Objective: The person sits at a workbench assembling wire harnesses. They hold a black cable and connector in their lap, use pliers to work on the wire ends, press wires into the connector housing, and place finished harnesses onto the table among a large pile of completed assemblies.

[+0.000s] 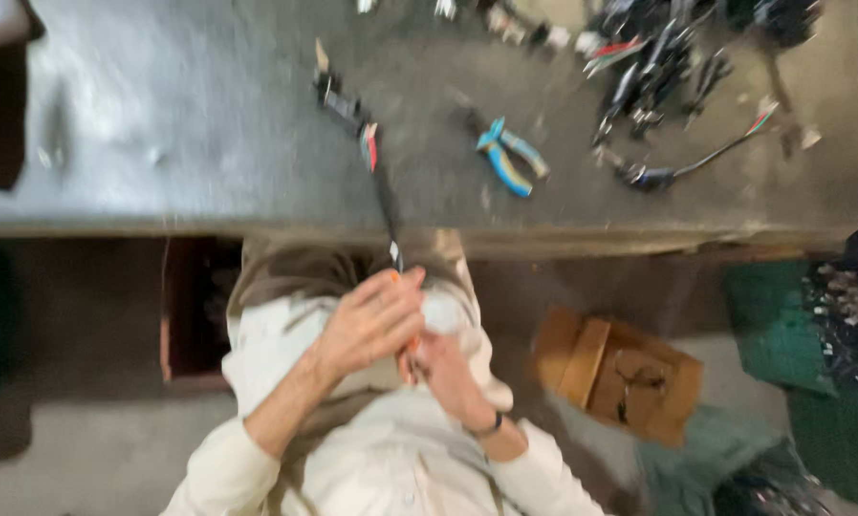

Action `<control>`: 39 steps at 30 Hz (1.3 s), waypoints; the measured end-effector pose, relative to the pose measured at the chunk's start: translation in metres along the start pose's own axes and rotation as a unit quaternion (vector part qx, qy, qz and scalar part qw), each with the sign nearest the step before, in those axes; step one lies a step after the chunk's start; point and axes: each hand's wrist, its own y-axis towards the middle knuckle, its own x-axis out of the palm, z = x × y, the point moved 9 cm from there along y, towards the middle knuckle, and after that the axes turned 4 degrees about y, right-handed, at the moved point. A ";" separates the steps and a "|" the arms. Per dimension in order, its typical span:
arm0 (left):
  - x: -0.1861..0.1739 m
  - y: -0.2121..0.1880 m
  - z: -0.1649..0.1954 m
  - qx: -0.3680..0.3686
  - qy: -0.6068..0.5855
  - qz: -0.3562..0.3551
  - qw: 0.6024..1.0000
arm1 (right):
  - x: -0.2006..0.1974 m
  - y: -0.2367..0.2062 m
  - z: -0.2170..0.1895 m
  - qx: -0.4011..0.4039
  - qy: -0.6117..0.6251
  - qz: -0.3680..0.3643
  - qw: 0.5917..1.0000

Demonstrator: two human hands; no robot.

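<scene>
We note a thin black cable with a red-marked connector at its far end, running from the grey bench down over the edge to our hands; frame blurred. Left hand curls closed over the cable's near end, fingers bent; right hand sits just beneath, touching it; its grip we cannot tell. Blue-handled pliers lie apart on the bench.

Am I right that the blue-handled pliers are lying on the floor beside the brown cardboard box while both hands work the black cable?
Not quite. The head view shows the blue-handled pliers lying on the grey workbench, well apart from the brown cardboard box on the floor. The rest holds: the left hand and right hand are together at the end of the black cable.
</scene>
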 end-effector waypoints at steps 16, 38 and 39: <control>0.005 0.041 -0.030 0.042 -0.110 -0.021 0.993 | -0.011 0.017 -0.025 -0.171 0.034 -0.114 0.978; -0.019 0.001 -0.133 -0.422 -0.042 -0.109 0.899 | -0.046 -0.057 -0.210 -0.451 0.198 -0.021 0.870; -0.010 -0.004 -0.125 -0.435 -0.100 -0.118 0.887 | -0.039 -0.045 -0.205 -0.401 0.201 -0.009 0.894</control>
